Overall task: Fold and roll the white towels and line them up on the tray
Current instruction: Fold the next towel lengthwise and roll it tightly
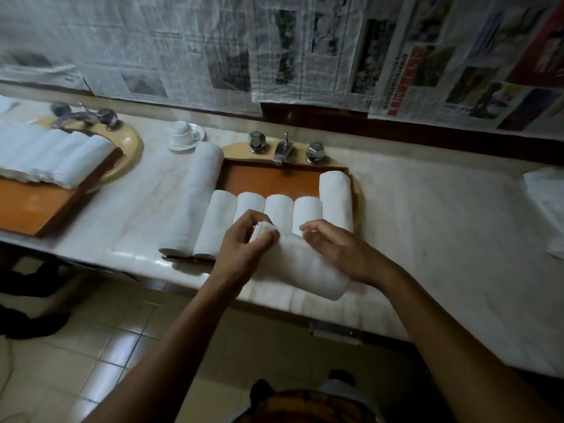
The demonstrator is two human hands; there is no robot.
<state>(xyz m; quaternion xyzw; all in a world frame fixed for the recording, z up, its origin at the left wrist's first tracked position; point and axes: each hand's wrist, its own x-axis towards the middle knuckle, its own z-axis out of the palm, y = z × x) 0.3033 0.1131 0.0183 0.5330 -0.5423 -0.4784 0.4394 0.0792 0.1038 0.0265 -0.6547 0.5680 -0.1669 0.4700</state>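
One rolled towel (308, 270), left hand (244, 241) pinching end, right hand (335, 250) perhaps touching

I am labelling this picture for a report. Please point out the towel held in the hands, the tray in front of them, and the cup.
held towel (308, 270), head view, middle of the roll.
tray (268, 178), head view, bare orange floor.
cup (182, 131), head view, its side.

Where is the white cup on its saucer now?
In the head view, the white cup sits left of centre at the back of the counter, between the left sink and the middle sink, just behind the longest rolled towel.
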